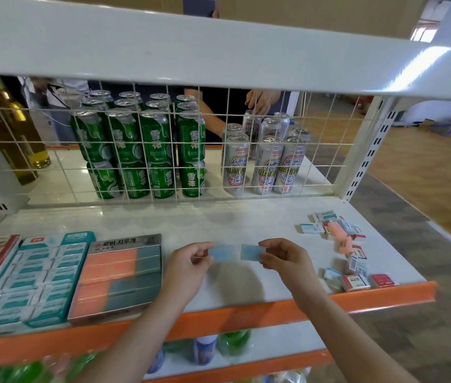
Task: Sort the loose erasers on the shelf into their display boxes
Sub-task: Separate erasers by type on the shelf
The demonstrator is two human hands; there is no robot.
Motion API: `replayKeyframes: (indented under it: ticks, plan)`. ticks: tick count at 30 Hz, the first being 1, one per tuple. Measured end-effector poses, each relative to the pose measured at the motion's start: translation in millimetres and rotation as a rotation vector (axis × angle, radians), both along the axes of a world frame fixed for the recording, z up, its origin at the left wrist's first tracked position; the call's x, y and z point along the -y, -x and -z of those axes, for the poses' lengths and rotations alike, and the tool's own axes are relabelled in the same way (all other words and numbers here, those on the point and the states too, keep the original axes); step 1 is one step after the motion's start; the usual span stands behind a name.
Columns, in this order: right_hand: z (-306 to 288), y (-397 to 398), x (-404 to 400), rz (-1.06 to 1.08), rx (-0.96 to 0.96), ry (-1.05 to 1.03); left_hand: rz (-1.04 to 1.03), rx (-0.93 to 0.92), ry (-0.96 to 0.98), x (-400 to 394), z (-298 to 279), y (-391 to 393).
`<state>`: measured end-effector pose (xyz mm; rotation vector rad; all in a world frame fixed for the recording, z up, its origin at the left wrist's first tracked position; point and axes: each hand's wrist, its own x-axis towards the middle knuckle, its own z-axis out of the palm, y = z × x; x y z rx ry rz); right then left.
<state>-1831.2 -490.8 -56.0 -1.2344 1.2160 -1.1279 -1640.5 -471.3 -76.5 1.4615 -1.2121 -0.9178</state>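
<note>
Both hands, left hand (188, 262) and right hand (283, 258), each pinch a pale blue eraser (222, 253) (249, 252) above the shelf (218, 225); display boxes (44, 275) look largely filled, while a loose eraser pile (346, 244) remains unsorted.

boxes (53, 275) left, loose erasers (348, 244) right (shelf (218, 225))

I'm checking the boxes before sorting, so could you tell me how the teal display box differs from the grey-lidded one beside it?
The teal display box holds small white-and-teal wrapped erasers in rows; the grey-lidded box holds larger orange and dark teal blocks. The teal box is wider and lies further left. Both rest flat at the shelf's front edge.
</note>
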Motion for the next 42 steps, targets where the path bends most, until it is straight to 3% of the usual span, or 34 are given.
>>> replayKeyframes:
  ticks: [10, 16, 24, 33, 42]
  plan:
    - [-6, -38, -6, -0.094, -0.069, 0.02, -0.091, 0.084, 0.034, -23, -12, -34]
    - [-2, -82, -8, -0.161, -0.225, 0.088, -0.178, 0.267, -0.012, -45, -19, -70]
    - [1, -136, -16, -0.322, -0.374, 0.157, -0.274, 0.37, -0.042, -72, -17, -117]
    - [11, -158, -19, -0.317, -0.672, 0.307, -0.248, 0.557, -0.101, -76, -10, -133]
    - [3, -156, -21, -0.466, -0.992, 0.465, -0.146, 0.778, -0.092, -72, -11, -140]
